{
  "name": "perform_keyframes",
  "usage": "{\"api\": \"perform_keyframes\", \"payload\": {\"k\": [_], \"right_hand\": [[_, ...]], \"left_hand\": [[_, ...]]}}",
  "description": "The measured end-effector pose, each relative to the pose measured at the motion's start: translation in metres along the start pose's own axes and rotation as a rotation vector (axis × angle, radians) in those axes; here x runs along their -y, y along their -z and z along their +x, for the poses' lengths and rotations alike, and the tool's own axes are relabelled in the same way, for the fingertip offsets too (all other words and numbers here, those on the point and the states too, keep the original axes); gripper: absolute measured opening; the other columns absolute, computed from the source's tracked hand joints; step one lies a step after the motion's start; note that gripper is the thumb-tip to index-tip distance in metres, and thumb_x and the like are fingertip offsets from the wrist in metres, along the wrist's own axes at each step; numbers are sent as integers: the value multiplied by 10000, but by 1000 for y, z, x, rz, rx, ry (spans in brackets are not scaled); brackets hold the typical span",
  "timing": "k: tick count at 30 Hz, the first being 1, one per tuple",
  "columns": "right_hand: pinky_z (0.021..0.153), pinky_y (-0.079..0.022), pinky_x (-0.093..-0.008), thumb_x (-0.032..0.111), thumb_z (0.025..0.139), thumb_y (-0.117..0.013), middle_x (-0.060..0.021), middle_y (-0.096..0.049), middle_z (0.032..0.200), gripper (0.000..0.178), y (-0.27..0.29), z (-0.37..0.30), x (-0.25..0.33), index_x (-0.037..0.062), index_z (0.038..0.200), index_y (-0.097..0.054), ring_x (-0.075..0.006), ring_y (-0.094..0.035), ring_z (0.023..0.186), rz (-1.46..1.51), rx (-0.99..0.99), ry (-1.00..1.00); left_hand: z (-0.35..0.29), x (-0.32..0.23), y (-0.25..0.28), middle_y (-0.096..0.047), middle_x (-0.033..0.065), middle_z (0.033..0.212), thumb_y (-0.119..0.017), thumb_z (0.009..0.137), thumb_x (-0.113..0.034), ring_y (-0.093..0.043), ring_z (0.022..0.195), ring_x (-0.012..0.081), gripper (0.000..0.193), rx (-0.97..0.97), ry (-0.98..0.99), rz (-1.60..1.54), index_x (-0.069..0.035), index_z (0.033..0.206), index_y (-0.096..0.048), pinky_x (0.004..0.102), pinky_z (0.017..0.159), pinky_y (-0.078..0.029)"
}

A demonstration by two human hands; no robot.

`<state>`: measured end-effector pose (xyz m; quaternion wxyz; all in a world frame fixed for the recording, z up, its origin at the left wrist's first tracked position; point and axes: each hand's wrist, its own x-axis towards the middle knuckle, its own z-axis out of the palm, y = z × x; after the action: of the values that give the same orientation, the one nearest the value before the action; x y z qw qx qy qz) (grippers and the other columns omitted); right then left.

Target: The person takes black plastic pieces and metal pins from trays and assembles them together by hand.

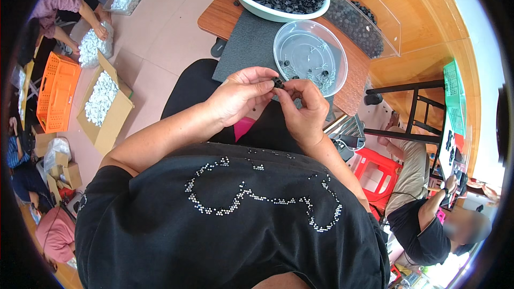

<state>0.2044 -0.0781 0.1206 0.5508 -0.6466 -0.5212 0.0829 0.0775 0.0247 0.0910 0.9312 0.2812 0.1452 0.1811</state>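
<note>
Between the fingertips of my two hands is a small round black part (278, 82), held above my lap at the table's near edge. My left hand (243, 90) pinches it from the left, thumb and forefinger closed. From the right, my right hand (306, 106) closes thumb and forefinger at the same part; its exact grip is partly hidden by the fingers. Just beyond my hands stands a clear round tub (310, 48) with small silvery pins or screws and a few black parts in it. A grey mat (243, 43) lies under the tub.
A pale basin (267, 12) heaped with black parts stands on the brown table (214, 16). Right of it is a clear bin (396, 32) of similar parts. At left are a cardboard box (124, 111) of white pieces and an orange crate (56, 91). Other people work on both sides.
</note>
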Motion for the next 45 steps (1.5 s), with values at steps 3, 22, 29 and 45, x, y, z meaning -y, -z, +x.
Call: {"api": "perform_keyframes", "payload": {"k": [3, 22, 29, 45], "right_hand": [[523, -466, -235, -24, 702, -709, -76, -608, 727, 161, 1, 3, 2, 4, 828, -611, -125, -586, 589, -62, 22, 72], [528, -474, -241, -43, 698, -699, -85, -622, 736, 172, -2, -1, 1, 2, 847, -623, -142, -602, 601, -52, -40, 120], [576, -464, -214, -61, 718, -691, -90, -622, 754, 126, 2, 0, 6, -29, 823, -628, -110, -586, 660, 8, 18, 0], [654, -472, -246, 106, 760, -719, -75, -612, 823, 171, 5, 5, -17, 9, 895, -678, -110, -581, 708, 563, 315, -439]], "left_hand": [[0, -2, -5, -606, 44, 963, -560, 882, -62, -572, 890, 117, 170, -47, -20, 2, -39, 1049, -580, 244, 824, -465], [-6, -3, -16, -569, 115, 1144, -504, 912, -71, -557, 1033, 191, 222, -43, -54, 63, -28, 1126, -542, 332, 946, -428], [-8, -4, -23, -590, 68, 1080, -483, 908, -23, -559, 962, 118, 225, -43, -139, 212, 5, 1125, -532, 255, 871, -457], [-14, 0, -11, -626, 81, 992, -481, 918, -36, -593, 914, 119, 207, -63, -221, 694, 22, 1101, -557, 240, 816, -475]]}}
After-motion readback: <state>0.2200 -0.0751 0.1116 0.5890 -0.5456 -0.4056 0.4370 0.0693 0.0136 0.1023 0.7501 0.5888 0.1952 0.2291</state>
